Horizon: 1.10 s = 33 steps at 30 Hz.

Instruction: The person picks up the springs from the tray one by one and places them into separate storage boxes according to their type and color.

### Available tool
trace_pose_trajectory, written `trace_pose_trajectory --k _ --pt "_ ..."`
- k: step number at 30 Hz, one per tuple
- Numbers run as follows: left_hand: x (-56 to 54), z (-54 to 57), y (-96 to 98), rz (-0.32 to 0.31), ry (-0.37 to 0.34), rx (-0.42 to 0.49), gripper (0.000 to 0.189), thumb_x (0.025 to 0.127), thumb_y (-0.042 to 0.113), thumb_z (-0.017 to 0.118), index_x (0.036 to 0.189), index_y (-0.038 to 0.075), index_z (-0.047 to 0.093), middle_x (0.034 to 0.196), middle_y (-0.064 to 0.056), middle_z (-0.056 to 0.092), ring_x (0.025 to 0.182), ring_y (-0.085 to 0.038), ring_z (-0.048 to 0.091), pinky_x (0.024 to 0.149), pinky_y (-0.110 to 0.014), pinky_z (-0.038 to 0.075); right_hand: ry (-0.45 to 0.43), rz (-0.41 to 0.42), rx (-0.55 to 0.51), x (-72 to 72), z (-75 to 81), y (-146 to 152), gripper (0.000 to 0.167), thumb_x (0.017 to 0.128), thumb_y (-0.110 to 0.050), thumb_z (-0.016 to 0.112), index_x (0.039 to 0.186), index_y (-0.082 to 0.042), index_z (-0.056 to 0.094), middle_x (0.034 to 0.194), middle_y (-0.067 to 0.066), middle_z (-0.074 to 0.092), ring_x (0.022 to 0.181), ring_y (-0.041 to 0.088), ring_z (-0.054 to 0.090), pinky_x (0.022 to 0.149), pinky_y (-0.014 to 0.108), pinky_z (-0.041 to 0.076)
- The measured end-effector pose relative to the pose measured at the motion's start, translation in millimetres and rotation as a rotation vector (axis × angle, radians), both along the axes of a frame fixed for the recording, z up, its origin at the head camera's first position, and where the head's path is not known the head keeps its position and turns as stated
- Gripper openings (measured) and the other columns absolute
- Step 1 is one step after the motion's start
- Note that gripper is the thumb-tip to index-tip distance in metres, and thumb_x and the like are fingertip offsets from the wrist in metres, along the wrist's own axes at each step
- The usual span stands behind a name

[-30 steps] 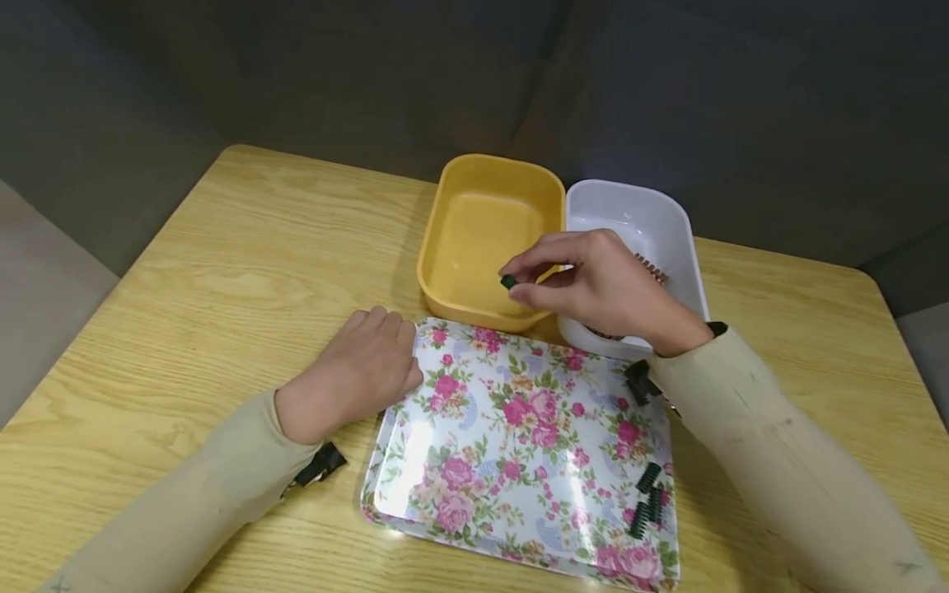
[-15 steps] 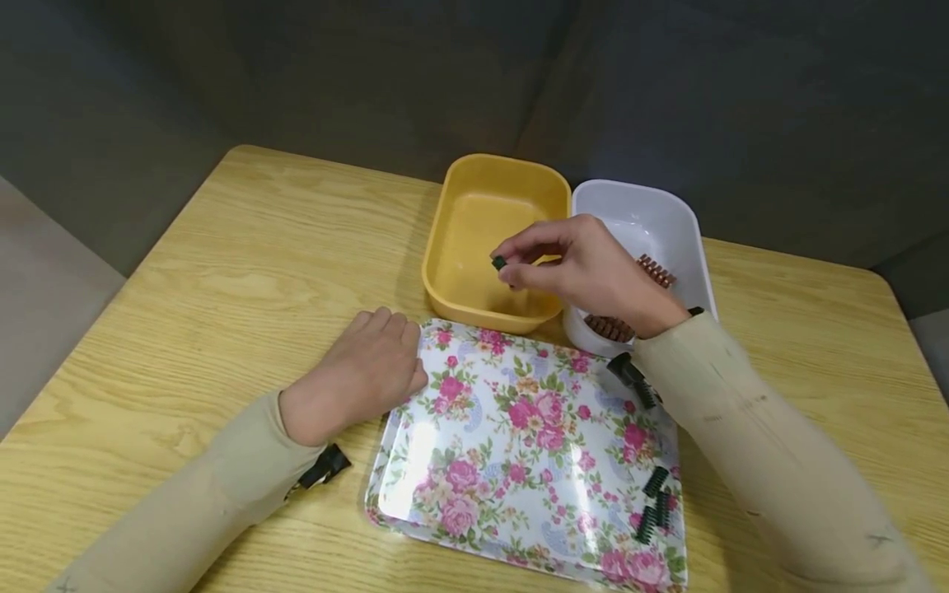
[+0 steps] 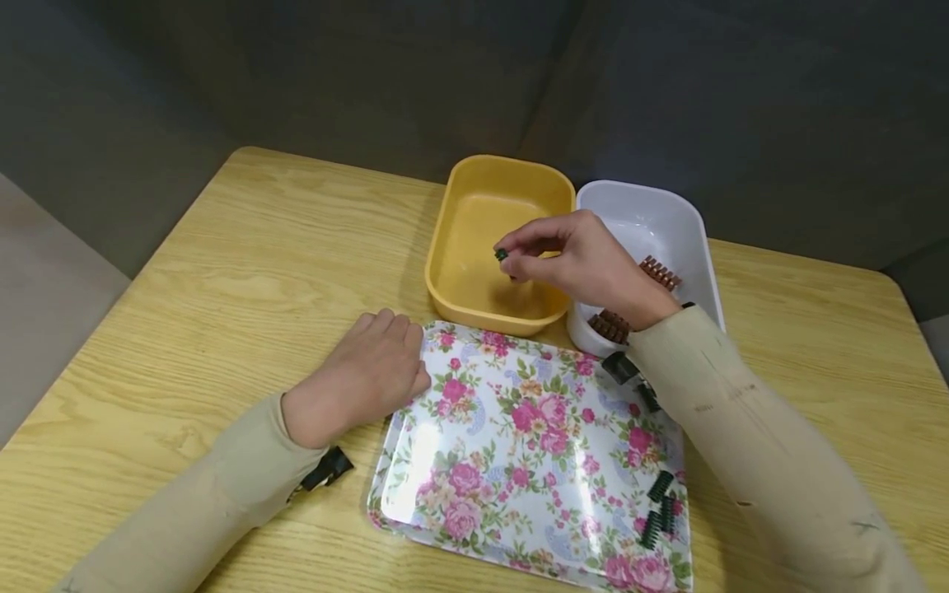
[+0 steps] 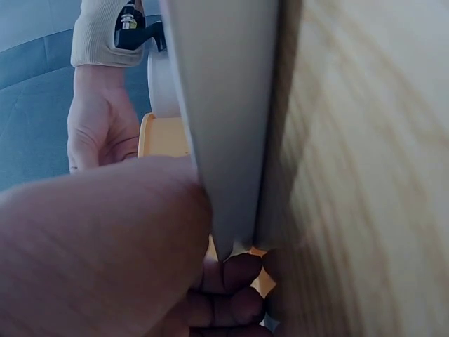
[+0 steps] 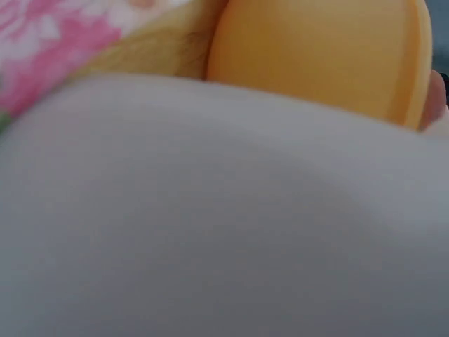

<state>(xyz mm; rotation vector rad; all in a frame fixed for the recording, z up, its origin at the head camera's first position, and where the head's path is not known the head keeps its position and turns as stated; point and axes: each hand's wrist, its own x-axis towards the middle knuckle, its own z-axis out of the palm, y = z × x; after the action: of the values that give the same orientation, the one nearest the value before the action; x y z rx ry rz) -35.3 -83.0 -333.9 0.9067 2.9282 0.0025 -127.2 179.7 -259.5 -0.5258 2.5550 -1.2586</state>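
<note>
A person's right hand, reaching in from the right, pinches a small dark green coil spring between thumb and fingertips, holding it over a yellow plastic bin. The left hand grips the far left corner of a floral tray, its fingers curled tightly at the edge and its thumb against the tray. The tray, white with pink roses, lies at the near side of the bin. Near its right edge rest three more green springs, close together. Just right of the yellow bin stands a white plastic bin containing copper-brown springs, some partly behind the right wrist. Both arms wear beige sleeves with black devices at the cuffs. Everything sits on a light wood-grain table, with a dark backdrop along its far side.
</note>
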Motion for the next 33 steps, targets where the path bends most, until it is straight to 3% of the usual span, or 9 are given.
trace_pose_trajectory --k 11,18,26,33 --pt "1.3 -0.1 -0.7 -0.008 0.007 0.015 0.024 0.100 0.027 0.045 0.085 0.008 0.041 0.082 -0.005 0.039 0.081 -0.023 0.035 0.081 -0.037 0.037 -0.040 -0.012 0.001 -7.6 -11.9 6.3 0.022 0.094 -0.022 0.075 0.113 -0.010 0.078 0.105 0.008 0.079 0.092 0.023 0.075 0.086 0.032 0.062" --pt "0.9 -0.4 -1.4 -0.014 0.026 0.006 0.025 0.100 0.027 0.045 0.084 0.008 0.040 0.081 -0.005 0.039 0.080 -0.023 0.035 0.080 -0.037 0.037 -0.041 -0.010 0.021 -10.4 -17.6 7.4 0.021 0.094 -0.020 0.075 0.113 -0.010 0.078 0.105 0.008 0.079 0.093 0.025 0.075 0.083 0.028 0.062" --pt "1.1 1.4 -4.8 -0.012 0.037 0.005 0.025 0.099 0.026 0.045 0.083 0.008 0.040 0.081 -0.005 0.039 0.079 -0.022 0.034 0.078 -0.036 0.035 0.121 0.024 0.146 -12.2 -22.5 2.7 0.022 0.090 -0.021 0.079 0.111 -0.013 0.080 0.105 0.006 0.079 0.092 0.017 0.069 0.079 0.016 0.054" --pt "1.1 2.2 -8.0 -0.013 0.051 0.012 0.026 0.100 0.026 0.046 0.083 0.008 0.041 0.080 -0.004 0.038 0.078 -0.022 0.034 0.078 -0.035 0.035 0.192 0.063 0.224 -12.7 -23.1 -3.0 0.023 0.089 -0.021 0.081 0.111 -0.015 0.080 0.109 0.003 0.080 0.094 0.016 0.069 0.086 0.031 0.056"
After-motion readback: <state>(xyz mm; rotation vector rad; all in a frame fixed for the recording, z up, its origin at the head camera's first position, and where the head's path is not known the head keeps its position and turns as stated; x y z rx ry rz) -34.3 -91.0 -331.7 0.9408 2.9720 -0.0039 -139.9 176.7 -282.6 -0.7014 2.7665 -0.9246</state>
